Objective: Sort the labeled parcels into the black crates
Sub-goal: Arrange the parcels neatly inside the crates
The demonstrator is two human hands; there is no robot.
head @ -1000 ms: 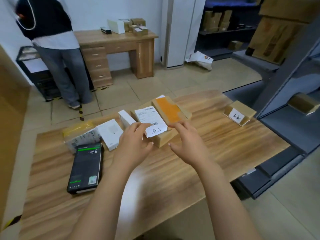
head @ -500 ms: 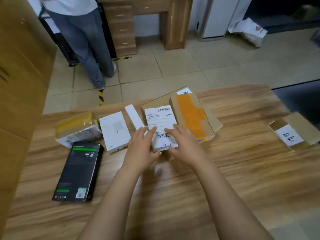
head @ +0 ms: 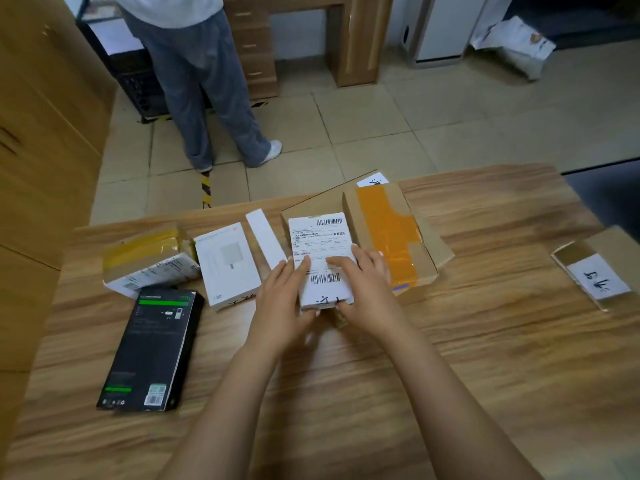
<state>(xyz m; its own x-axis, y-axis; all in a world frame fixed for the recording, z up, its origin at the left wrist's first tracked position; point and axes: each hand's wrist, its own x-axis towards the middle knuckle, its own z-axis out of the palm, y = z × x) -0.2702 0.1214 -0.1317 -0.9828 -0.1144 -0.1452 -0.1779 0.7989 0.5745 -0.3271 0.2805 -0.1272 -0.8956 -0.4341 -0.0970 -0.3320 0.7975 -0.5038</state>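
I have both hands on the labelled parcel (head: pixel 322 252), a small white box with barcodes and a printed shipping label on top. It sits at the middle of the bench (head: pixel 485 358), towards the far edge. My left hand (head: pixel 280 299) takes its left side, fingers up along the edge and thumb tucked at the near end. My right hand (head: pixel 369 289) lies over the right part of the label, fingers spread on top and thumb at the near corner. So each grip is clamped on the parcel. It may be resting on the flat cardboard (head: pixel 311 207) beneath or just clear of it; I cannot tell from this angle.

Touching the parcel on the right is a brown box (head: pixel 429 244) with a broad strip of orange tape. To its left stands a narrow white box (head: pixel 265 242), then a flat white box (head: pixel 227 265), then a package (head: pixel 149 258) wrapped in yellow tape. A black box (head: pixel 152 348) lies nearer me on the left. Well apart at the right edge is a small cardboard box (head: pixel 595 268) with a handwritten label.

Beyond the bench a person (head: pixel 197 81) stands on the tiled floor (head: pixel 381 133), and a black crate (head: pixel 138 86) shows behind their legs.
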